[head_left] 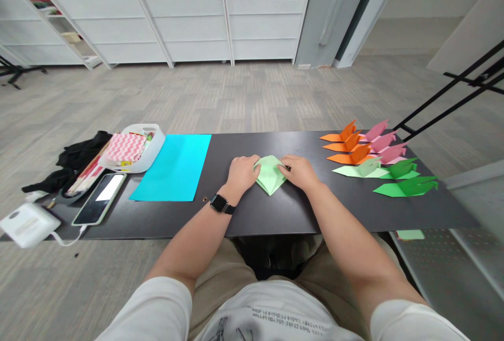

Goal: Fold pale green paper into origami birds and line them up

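Note:
A light green sheet of folded origami paper, diamond-like in outline with crease lines, lies on the dark table in front of me. On its left edge, my left hand has its fingers curled with the thumb on the paper. From the other side my right hand pinches the right corner between thumb and fingers. A black smartwatch is on my left wrist. Parts of both side corners are hidden under my fingers.
Folded paper birds in orange, pink and green stand on the right. Blue paper, a white basket, a phone, a white charger and black cloth lie left on the dark table.

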A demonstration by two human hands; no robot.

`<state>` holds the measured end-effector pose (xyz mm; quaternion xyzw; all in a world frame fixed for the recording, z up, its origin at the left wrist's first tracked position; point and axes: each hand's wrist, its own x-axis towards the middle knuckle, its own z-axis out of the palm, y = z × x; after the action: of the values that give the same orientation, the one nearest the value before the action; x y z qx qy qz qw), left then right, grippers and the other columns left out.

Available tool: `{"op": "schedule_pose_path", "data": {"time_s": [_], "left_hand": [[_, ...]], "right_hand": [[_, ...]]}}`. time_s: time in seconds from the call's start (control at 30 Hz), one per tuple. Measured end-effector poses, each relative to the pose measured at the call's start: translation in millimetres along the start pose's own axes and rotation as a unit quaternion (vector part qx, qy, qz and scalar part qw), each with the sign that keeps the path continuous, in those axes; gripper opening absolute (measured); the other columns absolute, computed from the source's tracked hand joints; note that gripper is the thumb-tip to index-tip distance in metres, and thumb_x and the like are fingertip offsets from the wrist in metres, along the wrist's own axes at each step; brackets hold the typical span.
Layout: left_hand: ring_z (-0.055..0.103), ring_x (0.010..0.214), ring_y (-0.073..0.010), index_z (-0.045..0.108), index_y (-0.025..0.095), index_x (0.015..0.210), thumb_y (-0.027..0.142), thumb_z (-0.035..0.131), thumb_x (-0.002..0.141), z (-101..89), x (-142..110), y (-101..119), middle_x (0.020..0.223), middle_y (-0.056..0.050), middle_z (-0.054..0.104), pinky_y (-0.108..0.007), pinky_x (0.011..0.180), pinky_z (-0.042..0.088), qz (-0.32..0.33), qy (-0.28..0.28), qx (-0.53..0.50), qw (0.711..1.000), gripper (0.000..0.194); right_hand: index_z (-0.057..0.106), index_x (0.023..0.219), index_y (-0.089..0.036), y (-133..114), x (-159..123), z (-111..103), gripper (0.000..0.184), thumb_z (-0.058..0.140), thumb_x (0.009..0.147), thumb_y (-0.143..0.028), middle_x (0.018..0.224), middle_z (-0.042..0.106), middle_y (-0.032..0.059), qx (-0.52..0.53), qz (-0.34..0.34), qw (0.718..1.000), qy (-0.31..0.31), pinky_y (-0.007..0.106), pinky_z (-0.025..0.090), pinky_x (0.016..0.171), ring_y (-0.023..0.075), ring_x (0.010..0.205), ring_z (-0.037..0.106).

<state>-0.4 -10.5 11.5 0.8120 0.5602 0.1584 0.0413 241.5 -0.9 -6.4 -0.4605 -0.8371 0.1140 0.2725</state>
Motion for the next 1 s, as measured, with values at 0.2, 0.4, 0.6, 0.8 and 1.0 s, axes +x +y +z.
{"op": "schedule_pose_path", "data": {"time_s": [0.2,0.4,0.6,0.8,1.0], "left_hand": [[0.072,0.093,-0.0287,0.070,0.025,0.106,0.026,0.062,0.097,2.6,-1,0,0.101,-0.008,0.078,-0.039,0.085,0.046,-0.007,0.028,-0.028,0.999,0.013],[0.070,0.078,-0.0249,0.069,0.023,0.102,0.046,0.060,0.102,-2.3,-2,8,0.078,-0.005,0.073,-0.035,0.081,0.045,0.002,0.038,-0.031,0.999,0.025],[0.071,0.082,-0.0243,0.071,0.022,0.104,0.039,0.035,0.112,-8.5,-2,-1,0.085,-0.007,0.075,-0.035,0.082,0.047,-0.008,0.019,-0.084,0.996,0.040],[0.070,0.104,-0.0218,0.076,0.024,0.111,0.028,0.048,0.107,-1.0,5,-15,0.111,-0.005,0.078,-0.034,0.093,0.052,0.036,0.012,-0.199,0.979,0.029],[0.070,0.099,-0.0210,0.078,0.027,0.106,0.033,0.058,0.102,4.3,7,-12,0.106,-0.002,0.079,-0.035,0.095,0.052,0.057,-0.017,-0.240,0.969,0.021]], "right_hand": [[0.073,0.083,-0.022,-3,2,-3,0.024,0.058,0.100,-0.029,0.077,0.068,0.0030,0.017,-0.008,1.000,0.007,0.030,0.042,0.070,0.0184,0.073,0.061],[0.068,0.075,-0.022,-4,4,-2,0.029,0.057,0.099,-0.033,0.071,0.066,0.0019,0.016,0.020,1.000,0.003,0.031,0.039,0.066,0.0175,0.066,0.057],[0.065,0.072,-0.022,7,3,-4,0.032,0.058,0.099,-0.036,0.072,0.064,0.0017,0.016,0.030,0.999,-0.018,0.030,0.037,0.066,0.0175,0.068,0.056],[0.067,0.072,-0.022,7,5,-5,0.030,0.059,0.098,-0.035,0.073,0.062,0.0016,0.031,0.031,0.999,-0.021,0.030,0.038,0.066,0.0172,0.069,0.056],[0.070,0.074,-0.023,4,7,-3,0.026,0.062,0.097,-0.032,0.077,0.067,0.0018,0.052,0.038,0.998,-0.029,0.031,0.043,0.069,0.0174,0.071,0.059]]}}
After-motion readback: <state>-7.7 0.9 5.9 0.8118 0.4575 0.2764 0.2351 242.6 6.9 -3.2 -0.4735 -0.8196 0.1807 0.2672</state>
